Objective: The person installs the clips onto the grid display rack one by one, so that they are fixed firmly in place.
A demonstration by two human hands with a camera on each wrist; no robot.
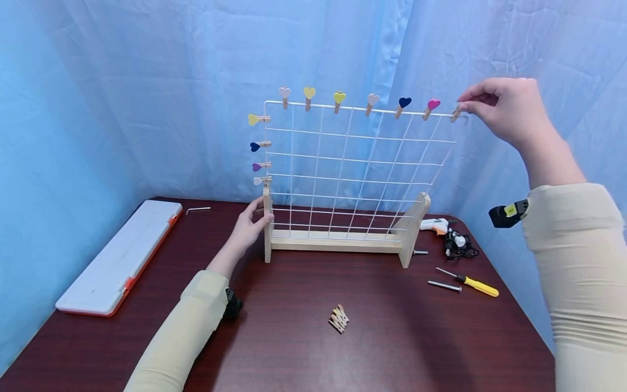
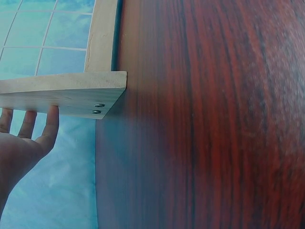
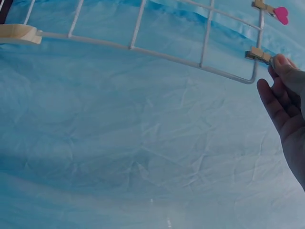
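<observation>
A white wire grid panel [image 1: 338, 175] stands upright in a wooden stand [image 1: 338, 246]. Small wooden clothespins with coloured hearts line its top and left edges, among them a pink-heart clothespin [image 1: 433, 104]. At the top right corner my right hand [image 1: 514, 111] pinches a clothespin [image 1: 455, 115] between thumb and fingers; in the right wrist view this clothespin [image 3: 259, 54] sits across the grid's edge wire, its heart hidden by the fingers. My left hand [image 1: 248, 226] touches the stand's left side board [image 2: 62, 93], with extended fingers against its outer face.
Several loose clothespins [image 1: 339, 318] lie in front of the stand. To the right are a yellow-handled screwdriver [image 1: 480, 286], a bolt [image 1: 444, 286] and a white glue gun [image 1: 435, 225] with a black cord [image 1: 459, 247]. A white case [image 1: 122, 256] and a hex key [image 1: 198, 208] lie left.
</observation>
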